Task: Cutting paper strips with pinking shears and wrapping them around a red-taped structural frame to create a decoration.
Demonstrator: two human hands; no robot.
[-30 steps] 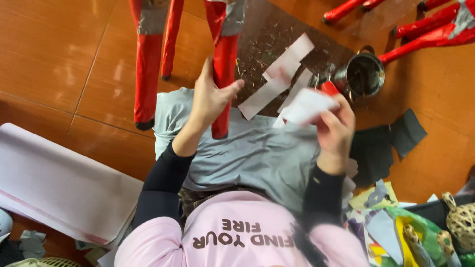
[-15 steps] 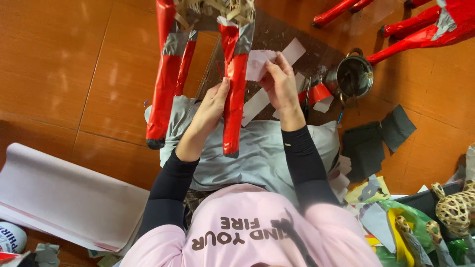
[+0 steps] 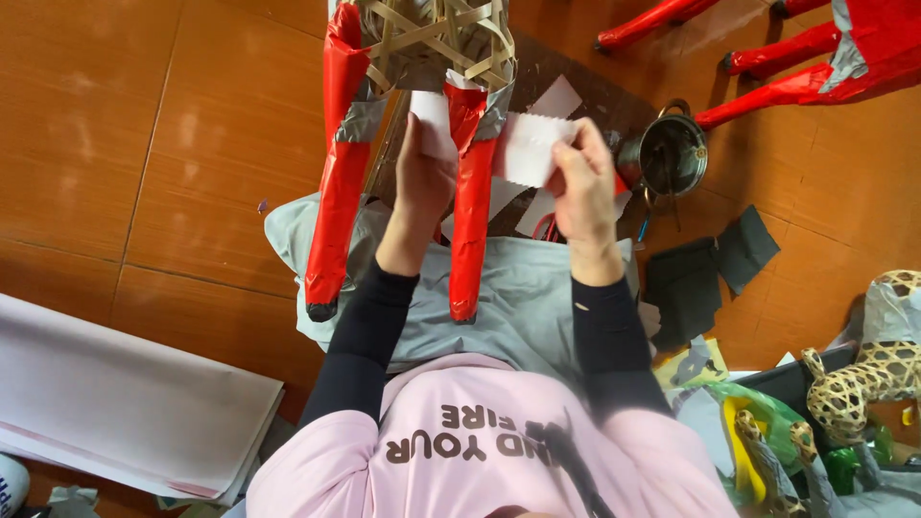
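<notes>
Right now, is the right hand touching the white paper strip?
Touching. The head view shows the right hand pinching the white paper strip at its right end, fingers overlapping its edge.

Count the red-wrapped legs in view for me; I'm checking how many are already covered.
5: two on the woven bamboo frame at the hands, one left, one centre; three at top right. More may lie outside the picture.

The woven frame (image 3: 436,38) is pale tan with red-wrapped legs (image 3: 470,221) and grey tape bands. A white paper strip (image 3: 528,149) lies at twelve o'clock, a dark metal pot (image 3: 672,153) at two o'clock. The floor (image 3: 144,144) is orange-brown.
</notes>
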